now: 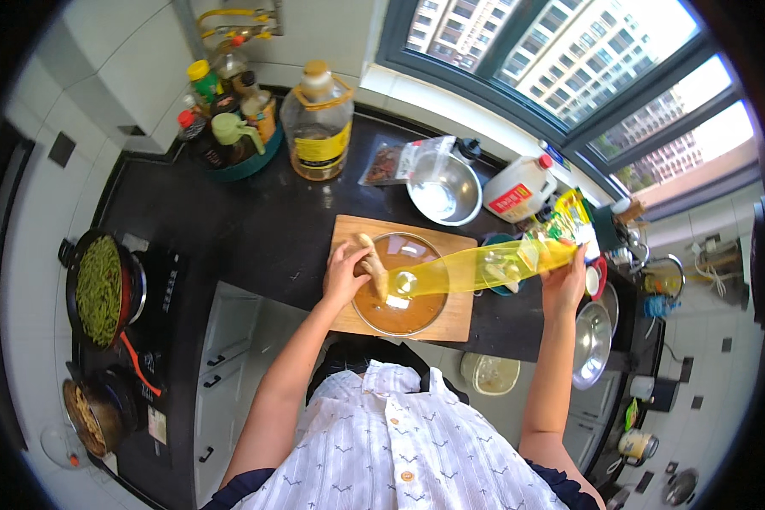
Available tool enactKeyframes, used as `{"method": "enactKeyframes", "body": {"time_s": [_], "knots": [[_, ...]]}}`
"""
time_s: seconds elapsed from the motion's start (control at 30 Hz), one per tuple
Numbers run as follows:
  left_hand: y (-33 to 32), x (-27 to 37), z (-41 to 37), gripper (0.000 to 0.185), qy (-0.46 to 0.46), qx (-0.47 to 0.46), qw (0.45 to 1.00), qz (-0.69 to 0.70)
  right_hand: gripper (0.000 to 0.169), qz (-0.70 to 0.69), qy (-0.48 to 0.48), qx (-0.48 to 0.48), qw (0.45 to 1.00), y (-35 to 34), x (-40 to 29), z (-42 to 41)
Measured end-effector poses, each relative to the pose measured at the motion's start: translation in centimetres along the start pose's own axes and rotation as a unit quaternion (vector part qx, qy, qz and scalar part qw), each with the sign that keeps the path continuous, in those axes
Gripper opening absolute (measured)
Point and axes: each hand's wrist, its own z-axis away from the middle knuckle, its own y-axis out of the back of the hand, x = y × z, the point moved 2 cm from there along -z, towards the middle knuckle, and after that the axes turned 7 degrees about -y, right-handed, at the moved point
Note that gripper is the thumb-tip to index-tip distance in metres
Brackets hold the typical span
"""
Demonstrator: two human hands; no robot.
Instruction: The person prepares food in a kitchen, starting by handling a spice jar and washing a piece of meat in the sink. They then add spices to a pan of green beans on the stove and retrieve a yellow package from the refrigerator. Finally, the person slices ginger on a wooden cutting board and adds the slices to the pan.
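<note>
My left hand [344,273] grips a piece of ginger root [374,266] above a glass pan lid [414,319] with a steel knob. The lid lies on a wooden cutting board [460,325]. A translucent yellow mesh or plastic sleeve [465,269] stretches across the lid to the right, and its far end is held in my right hand [567,274]. Beneath the sleeve stands a teal bowl [498,240] with pale pieces of food in it. Whether the sleeve's left end touches the ginger, I cannot tell.
A steel bowl [445,189], a white jug [519,189] and a large oil bottle [318,121] stand behind the board. On the left stove are a wok of green beans [100,290] and a pot [92,417]. Steel basins [591,344] sit at right, and a bin [494,373] stands below the counter.
</note>
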Motion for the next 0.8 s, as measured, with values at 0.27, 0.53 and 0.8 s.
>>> {"method": "enactKeyframes", "body": {"time_s": [0.27, 0.53, 0.8], "knots": [[0.0, 2.9, -0.7, 0.06, -0.14, -0.113, 0.976, -0.118, 0.048, -0.301, 0.036, 0.406, 0.862, 36.4, 7.3, 2.5], [0.4, 3.6, -3.2, 0.045, -0.214, -0.14, 0.945, -0.204, 0.055, -0.434, -0.059, 0.443, 0.783, 39.3, 19.5, 1.0], [4.5, 5.3, -1.3, 0.04, -0.082, -0.035, 0.974, -0.207, 0.052, -0.302, -0.309, 0.306, 0.849, 29.6, 21.3, 4.7]]}}
